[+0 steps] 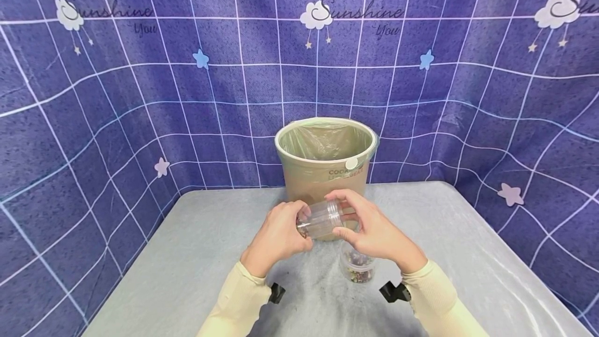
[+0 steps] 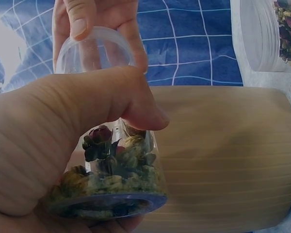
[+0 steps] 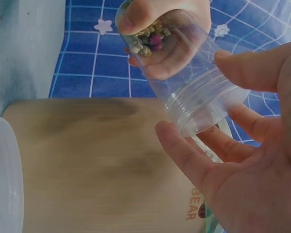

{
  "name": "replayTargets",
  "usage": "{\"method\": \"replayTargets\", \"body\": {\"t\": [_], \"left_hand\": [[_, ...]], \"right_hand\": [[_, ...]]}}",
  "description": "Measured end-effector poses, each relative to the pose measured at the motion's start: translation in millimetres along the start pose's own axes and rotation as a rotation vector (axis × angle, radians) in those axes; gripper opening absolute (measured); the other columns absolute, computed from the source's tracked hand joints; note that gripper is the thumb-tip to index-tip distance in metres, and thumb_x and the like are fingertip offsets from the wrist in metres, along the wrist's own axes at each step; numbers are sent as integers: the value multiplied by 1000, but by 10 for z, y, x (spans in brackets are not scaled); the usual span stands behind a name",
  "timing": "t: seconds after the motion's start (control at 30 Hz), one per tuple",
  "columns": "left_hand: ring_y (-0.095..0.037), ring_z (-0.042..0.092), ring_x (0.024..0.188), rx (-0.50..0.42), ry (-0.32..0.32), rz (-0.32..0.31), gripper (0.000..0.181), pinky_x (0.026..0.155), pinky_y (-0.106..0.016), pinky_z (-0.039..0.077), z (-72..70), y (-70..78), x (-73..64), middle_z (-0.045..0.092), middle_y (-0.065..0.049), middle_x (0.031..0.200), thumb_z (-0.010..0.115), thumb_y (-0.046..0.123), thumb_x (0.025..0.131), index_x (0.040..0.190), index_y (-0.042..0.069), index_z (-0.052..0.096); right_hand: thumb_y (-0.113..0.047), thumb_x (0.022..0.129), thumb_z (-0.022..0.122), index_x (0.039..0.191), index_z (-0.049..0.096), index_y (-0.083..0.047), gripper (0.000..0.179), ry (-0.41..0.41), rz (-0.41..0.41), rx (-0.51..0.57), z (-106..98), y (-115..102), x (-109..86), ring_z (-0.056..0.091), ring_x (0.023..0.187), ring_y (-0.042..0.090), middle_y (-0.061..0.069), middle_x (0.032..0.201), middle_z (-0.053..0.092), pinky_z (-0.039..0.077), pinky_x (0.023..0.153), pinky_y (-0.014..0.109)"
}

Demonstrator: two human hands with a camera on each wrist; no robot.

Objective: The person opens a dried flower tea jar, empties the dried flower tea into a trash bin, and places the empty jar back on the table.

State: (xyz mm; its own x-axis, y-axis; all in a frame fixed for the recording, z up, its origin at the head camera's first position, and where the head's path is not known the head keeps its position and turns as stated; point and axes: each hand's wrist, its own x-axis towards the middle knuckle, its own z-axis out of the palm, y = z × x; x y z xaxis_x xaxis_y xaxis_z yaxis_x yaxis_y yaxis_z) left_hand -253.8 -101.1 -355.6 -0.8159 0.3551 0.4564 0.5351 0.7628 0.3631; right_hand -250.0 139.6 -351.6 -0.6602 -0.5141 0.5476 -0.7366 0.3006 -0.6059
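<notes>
My left hand (image 1: 279, 231) grips the base end of a clear plastic jar (image 1: 323, 219), which lies tilted nearly sideways in front of a beige bin. Dried flower buds (image 2: 121, 160) sit at its closed end, partly covered by the thumb. Around the jar's threaded neck (image 3: 189, 97), the thumb and fingers of my right hand (image 1: 369, 225) are spread and curled, with fingertips at the rim. Whether a clear lid covers the mouth I cannot tell. A second clear jar (image 1: 357, 269) of dried flowers stands on the table below my right hand.
The beige bin (image 1: 309, 181), lined with a clear bag, stands upright at the back of the grey-covered table (image 1: 210, 254). A blue grid-patterned curtain (image 1: 243, 82) hangs behind and on both sides.
</notes>
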Motion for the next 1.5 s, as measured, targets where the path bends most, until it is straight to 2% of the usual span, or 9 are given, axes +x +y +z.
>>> {"method": "replayTargets", "body": {"t": [0.27,0.47,0.7,0.9,1.17,1.5], "left_hand": [[-14,53,79,-1,3,0,44,71,-33,46,-2,2,-1,62,9,83,87,17,58,98,17,67],[-13,53,78,7,10,4,43,70,-32,46,-4,6,-4,61,10,82,85,17,58,97,18,67],[-14,54,79,9,16,6,44,70,-32,46,-3,10,-6,61,10,81,86,18,57,97,18,67],[-14,54,80,1,12,4,44,71,-32,47,2,21,-16,62,10,83,85,17,57,97,18,67],[-15,54,79,3,22,15,43,71,-33,47,9,26,-19,64,8,83,86,16,57,97,17,67],[-15,54,80,3,9,7,44,71,-33,47,13,33,-19,63,9,84,86,16,58,97,17,68]], "right_hand": [[-22,95,74,143,51,-21,53,56,72,-52,14,-27,-3,69,107,19,-2,136,61,58,92,39],[-26,99,68,140,54,-16,44,113,122,-78,55,-26,16,69,107,19,4,130,66,59,90,37],[-33,102,63,138,56,-13,41,159,197,-110,98,-29,30,70,97,15,8,113,71,58,84,36],[-35,104,59,134,59,-15,37,167,253,-106,121,-40,34,68,85,11,2,102,72,55,75,32],[-44,106,54,129,60,-18,35,143,345,-2,145,-33,39,69,72,21,4,95,68,58,63,33],[-54,104,51,122,61,-21,39,140,391,-69,168,-32,27,65,57,16,2,82,68,49,57,31]]}}
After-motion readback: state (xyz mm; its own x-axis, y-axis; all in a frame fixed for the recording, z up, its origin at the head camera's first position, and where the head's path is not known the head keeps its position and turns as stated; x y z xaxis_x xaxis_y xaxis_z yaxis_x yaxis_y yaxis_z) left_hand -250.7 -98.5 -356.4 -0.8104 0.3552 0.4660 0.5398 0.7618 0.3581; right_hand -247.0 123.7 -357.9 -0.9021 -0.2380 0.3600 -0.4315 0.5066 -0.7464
